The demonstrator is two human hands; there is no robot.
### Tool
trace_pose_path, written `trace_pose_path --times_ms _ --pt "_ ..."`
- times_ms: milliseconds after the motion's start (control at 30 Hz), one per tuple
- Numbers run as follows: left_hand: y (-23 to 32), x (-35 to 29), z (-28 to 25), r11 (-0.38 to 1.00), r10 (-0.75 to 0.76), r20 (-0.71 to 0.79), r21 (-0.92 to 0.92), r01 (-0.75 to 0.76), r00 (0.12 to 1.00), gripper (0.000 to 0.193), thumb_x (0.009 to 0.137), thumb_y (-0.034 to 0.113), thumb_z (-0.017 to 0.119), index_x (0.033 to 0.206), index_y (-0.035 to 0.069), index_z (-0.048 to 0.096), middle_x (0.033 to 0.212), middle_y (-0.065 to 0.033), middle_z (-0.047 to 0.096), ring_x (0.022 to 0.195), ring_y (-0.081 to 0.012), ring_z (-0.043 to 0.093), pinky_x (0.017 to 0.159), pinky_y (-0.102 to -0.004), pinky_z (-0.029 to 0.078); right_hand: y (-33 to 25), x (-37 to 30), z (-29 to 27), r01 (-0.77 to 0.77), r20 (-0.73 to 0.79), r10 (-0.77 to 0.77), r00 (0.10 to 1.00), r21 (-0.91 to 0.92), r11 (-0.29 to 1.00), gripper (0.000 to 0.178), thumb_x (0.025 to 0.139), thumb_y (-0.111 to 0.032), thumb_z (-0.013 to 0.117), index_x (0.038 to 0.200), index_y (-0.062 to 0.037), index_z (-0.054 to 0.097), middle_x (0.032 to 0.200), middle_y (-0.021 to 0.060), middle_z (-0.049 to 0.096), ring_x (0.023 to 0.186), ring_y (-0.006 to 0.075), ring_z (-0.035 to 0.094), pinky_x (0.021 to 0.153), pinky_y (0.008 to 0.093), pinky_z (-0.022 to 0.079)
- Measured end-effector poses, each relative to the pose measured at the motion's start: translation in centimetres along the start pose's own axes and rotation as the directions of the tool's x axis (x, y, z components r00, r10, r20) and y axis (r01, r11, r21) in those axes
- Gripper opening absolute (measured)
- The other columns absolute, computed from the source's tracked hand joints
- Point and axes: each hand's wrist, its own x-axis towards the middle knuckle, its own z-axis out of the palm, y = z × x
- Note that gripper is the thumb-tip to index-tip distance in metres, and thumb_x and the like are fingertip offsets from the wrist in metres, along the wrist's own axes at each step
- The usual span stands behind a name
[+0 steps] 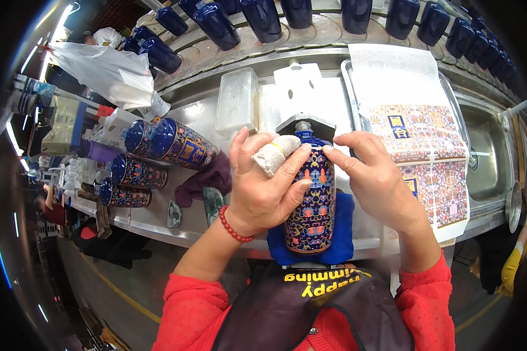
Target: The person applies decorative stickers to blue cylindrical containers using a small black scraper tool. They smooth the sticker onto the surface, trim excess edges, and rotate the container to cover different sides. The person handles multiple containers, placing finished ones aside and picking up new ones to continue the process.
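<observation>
A dark blue bottle (310, 205) with a colourful floral wrap lies in front of me, its neck pointing away, on a blue cloth (344, 225). My left hand (263, 181) is closed around a white cloth roll (273, 157) bound with a yellow band; whether the roll is held or worn on a finger I cannot tell. Its index fingertip and thumb touch the bottle near its shoulder. My right hand (377, 181) has index finger and thumb apart, the thumb against the bottle's right shoulder. A dark angled rest (325, 131) stands behind the neck.
Printed floral sheets (416, 131) lie on a tray at right, beside a metal sink (486, 152). Several patterned bottles (184, 143) lie left, near a purple cloth (202, 184). A clear plastic box (237, 100) stands behind. Plain blue bottles (260, 20) line a conveyor beyond.
</observation>
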Motion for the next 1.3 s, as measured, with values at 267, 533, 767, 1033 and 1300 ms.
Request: trace_pose_path --times_ms 267,533,767,1033,1300 --pt "0.9 -0.3 -0.5 0.989 0.067 0.113 0.122 -0.081 0.991 0.079 0.100 0.070 0.034 0.134 0.007 0.067 0.118 -0.0086 0.071 0.130 -0.0322 0.045 0.120 -0.0559 0.012 0.1 -0.5 -0.2 -0.016 0.033 0.015 0.999 0.028 0.999 0.063 0.066 0.013 0.061 0.127 -0.0030 0.064 0.121 0.0193 0.059 0.113 0.0400 0.057 0.097 0.0469 0.049" --pt "2.0 0.0 -0.8 0.980 0.069 0.164 0.172 -0.097 0.984 0.086 0.099 0.072 0.031 0.146 0.003 0.054 0.114 -0.0049 0.073 0.140 -0.0336 0.041 0.120 -0.0600 0.007 -0.3 -0.8 0.4 -0.035 -0.011 0.036 0.999 0.052 0.998 0.055 0.071 0.018 0.058 0.122 0.0004 0.063 0.114 0.0187 0.062 0.106 0.0376 0.061 0.092 0.0430 0.052" --pt "0.7 -2.5 0.2 0.978 -0.126 -0.039 -0.170 0.117 0.991 0.085 0.102 0.064 0.037 0.152 -0.005 0.041 0.149 -0.0171 0.053 0.142 -0.0373 0.040 0.120 -0.0598 0.013 -0.6 -1.7 0.5 -0.035 -0.006 0.036 0.999 0.076 0.996 0.055 0.076 0.015 0.056 0.130 0.0045 0.058 0.122 0.0219 0.060 0.112 0.0412 0.058 0.098 0.0467 0.049" --pt "1.1 -4.7 1.8 0.924 -0.221 0.008 -0.319 0.212 0.975 0.086 0.103 0.061 0.039 0.156 -0.007 0.031 0.153 -0.0214 0.047 0.147 -0.0402 0.035 0.120 -0.0612 0.011 -1.1 -2.6 1.5 -0.082 0.080 0.077 0.994 0.058 0.995 0.058 0.075 0.015 0.057 0.133 0.0064 0.058 0.131 0.0245 0.060 0.118 0.0426 0.057 0.101 0.0468 0.049" --pt "0.3 -2.4 1.1 0.991 -0.026 0.061 -0.130 0.034 0.998 0.080 0.102 0.057 0.045 0.151 -0.006 0.041 0.148 -0.0178 0.054 0.139 -0.0379 0.045 0.117 -0.0656 0.017 -1.4 -2.3 1.4 -0.098 0.099 0.096 0.990 0.022 0.995 0.059 0.074 0.015 0.058 0.133 0.0061 0.058 0.132 0.0251 0.059 0.118 0.0431 0.057 0.101 0.0470 0.049"
